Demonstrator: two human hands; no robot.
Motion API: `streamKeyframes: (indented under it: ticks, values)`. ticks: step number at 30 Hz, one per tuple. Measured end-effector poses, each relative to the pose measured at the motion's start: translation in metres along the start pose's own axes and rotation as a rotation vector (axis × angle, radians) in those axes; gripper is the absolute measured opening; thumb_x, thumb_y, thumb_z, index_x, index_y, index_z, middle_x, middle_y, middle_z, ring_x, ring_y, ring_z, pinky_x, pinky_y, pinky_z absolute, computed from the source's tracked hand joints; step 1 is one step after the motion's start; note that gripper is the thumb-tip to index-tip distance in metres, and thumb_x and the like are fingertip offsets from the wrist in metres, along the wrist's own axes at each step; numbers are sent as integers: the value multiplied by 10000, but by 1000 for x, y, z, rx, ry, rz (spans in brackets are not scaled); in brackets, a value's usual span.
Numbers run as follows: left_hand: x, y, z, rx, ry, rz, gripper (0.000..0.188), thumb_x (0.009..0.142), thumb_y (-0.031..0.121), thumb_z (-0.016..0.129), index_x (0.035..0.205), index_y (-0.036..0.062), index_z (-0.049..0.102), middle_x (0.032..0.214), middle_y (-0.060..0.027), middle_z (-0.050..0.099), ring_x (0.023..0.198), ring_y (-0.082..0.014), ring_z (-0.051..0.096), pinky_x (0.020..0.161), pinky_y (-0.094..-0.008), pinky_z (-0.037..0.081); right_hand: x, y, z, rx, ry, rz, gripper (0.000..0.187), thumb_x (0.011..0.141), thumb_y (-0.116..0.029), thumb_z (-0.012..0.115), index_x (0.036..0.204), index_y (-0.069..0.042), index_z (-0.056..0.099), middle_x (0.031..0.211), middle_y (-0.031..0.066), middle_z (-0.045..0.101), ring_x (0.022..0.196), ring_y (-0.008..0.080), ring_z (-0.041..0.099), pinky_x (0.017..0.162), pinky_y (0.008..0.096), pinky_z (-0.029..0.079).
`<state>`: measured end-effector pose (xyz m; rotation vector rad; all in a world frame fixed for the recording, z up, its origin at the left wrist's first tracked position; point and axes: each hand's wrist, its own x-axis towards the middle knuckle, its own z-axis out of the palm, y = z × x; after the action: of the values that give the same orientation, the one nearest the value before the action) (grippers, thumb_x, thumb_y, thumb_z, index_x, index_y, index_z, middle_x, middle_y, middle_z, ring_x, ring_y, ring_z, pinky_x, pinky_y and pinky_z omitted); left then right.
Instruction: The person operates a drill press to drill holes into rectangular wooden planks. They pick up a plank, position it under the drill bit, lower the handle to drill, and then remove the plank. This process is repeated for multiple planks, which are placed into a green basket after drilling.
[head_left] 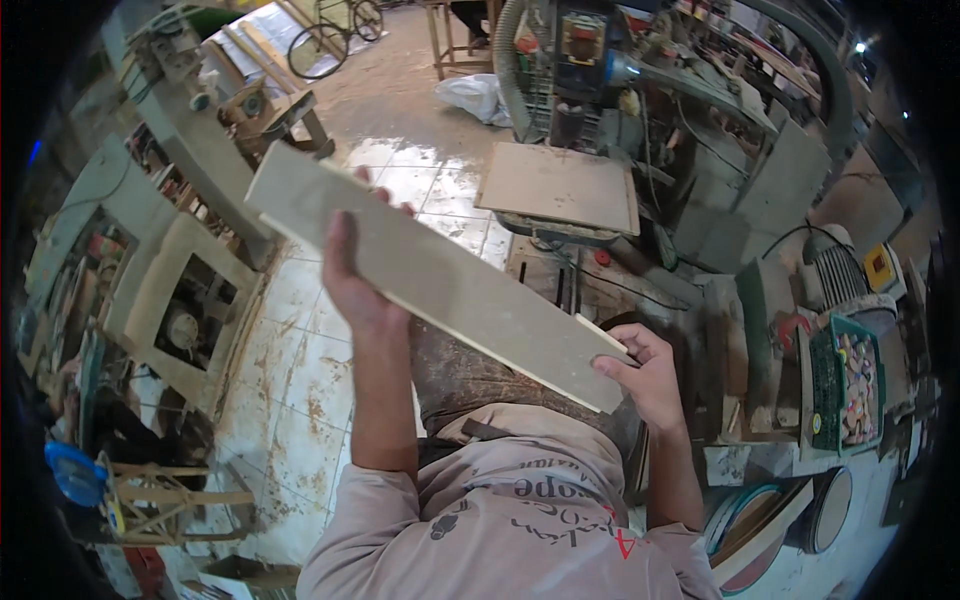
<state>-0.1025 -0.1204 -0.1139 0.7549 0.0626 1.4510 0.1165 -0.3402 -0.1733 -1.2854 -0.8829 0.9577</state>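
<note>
1. Board (440, 275): long, flat, pale wood, smooth-faced, held tilted in the air above the tiled floor (300, 370).
2. Left hand (352, 280): fingers wrapped around the board's middle.
3. Right hand (640, 375): fingers pinching the near end.
4. Beyond: band saw (575, 60) with square dusty table (558, 187).

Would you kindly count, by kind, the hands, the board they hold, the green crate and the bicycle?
Hands: 2, the left hand and the right hand
Wooden board: 1, held by both hands
Green crate: 1
Bicycle: 1
Total: 5
</note>
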Motion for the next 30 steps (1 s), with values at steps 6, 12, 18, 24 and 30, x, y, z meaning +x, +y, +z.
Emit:
streamKeyframes:
  ticks: [6, 12, 18, 24, 30]
  values:
    - [-2, 4, 4, -295, -130, -15, 674, 916, 308, 551, 1406, -35, 238, 1202, -168, 486, 1006, -256, 541, 895, -389, 488, -8, 29, 24, 502, 330, -4, 203, 929, -252, 616, 967, -53, 606, 883, 5, 612, 811, 80, 571, 745, 255, 468]
    - [-8, 1, 10, -237, -147, 106, 720, 919, 460, 537, 1365, -26, 248, 1236, -165, 424, 997, -227, 517, 885, -377, 484, -9, 28, 43, 648, 540, 84, 232, 980, -274, 502, 885, -74, 571, 850, -2, 569, 794, 81, 536, 706, 250, 435]
    - [-10, 0, 17, -117, -136, 158, 730, 916, 518, 511, 1362, -7, 268, 1223, -156, 429, 985, -220, 518, 872, -378, 485, -7, 37, 53, 590, 601, -7, 182, 964, -220, 477, 869, -81, 548, 800, -20, 486, 767, 86, 470, 723, 245, 386]
    - [-20, -4, 21, -25, -53, 110, 638, 951, 460, 453, 1377, 11, 299, 1292, -176, 446, 1043, -230, 532, 886, -394, 494, 0, 65, 36, 580, 553, -44, 237, 989, -283, 471, 884, -82, 540, 810, -14, 476, 775, 75, 459, 729, 246, 388]
    - [-32, -11, 27, 89, -42, 77, 617, 908, 260, 579, 1384, -19, 303, 1306, -239, 468, 1066, -350, 576, 836, -485, 548, 27, 109, 12, 10, 364, -84, 312, 1004, -315, 468, 1083, -29, 566, 1020, 49, 605, 925, 109, 558, 822, 265, 438]
